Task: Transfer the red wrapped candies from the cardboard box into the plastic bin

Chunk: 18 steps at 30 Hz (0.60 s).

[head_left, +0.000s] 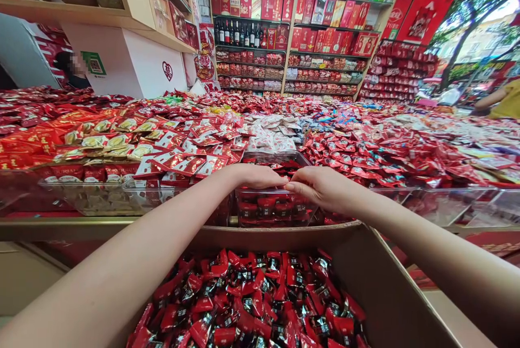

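Observation:
Both of my hands meet over a clear plastic bin [244, 194] of small red-and-black wrapped candies [266, 211]. My left hand [262, 176] lies flat, palm down, with its fingers stretched toward the right. My right hand [314, 185] comes in from the other side, thumb and fingers pinched together at my left fingertips. A tiny red bit shows at that pinch, too small to name. Below my forearms stands an open cardboard box [390, 288] holding many loose wrapped candies [252, 299] of the same red-and-black look.
Neighbouring clear bins [150, 194] along the counter edge [81, 223] are heaped with red, white and gold packets [195, 147]. Shelves [300, 23] of bottles and red boxes stand behind. One person [75, 69] is at the far left, another in a yellow top [507, 100] at right.

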Tool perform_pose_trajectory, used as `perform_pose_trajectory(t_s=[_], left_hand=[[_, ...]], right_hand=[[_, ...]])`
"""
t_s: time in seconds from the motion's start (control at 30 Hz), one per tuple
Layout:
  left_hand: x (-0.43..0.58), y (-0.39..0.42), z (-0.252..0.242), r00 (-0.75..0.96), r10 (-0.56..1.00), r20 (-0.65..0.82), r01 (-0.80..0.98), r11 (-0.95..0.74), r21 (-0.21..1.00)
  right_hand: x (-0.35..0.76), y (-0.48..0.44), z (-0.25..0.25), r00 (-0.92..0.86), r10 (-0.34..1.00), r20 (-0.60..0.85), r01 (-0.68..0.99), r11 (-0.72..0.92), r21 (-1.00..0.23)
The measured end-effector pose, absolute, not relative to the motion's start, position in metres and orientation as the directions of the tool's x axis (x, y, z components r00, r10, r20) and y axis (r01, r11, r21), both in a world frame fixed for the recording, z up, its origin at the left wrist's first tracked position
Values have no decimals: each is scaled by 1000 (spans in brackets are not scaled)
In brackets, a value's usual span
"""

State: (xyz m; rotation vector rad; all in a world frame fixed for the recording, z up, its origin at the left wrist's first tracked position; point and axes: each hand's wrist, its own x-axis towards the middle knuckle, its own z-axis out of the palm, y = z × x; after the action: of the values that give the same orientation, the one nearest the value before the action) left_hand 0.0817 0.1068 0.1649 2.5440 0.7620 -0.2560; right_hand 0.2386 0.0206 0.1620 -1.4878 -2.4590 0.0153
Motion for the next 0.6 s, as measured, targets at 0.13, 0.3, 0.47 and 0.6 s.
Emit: perform_pose_trajectory(t_s=[0.13,0.3,0.47,0.6], left_hand=[[83,106,165,839,443,-317,543,-724,425],[89,115,163,829,434,-354,558,-698,450],[96,120,155,832,419,-363,554,-657,511],[94,116,153,823,452,-345,567,-617,545]], right_hand=[[224,-14,149,-469,851,234,844,510,-165],[189,-40,72,-703,701,-123,705,662,-253],[164,-47,-6,-786,590,-183,617,741,-263],[155,-57,-58,-891,408,-199,451,844,-290]])
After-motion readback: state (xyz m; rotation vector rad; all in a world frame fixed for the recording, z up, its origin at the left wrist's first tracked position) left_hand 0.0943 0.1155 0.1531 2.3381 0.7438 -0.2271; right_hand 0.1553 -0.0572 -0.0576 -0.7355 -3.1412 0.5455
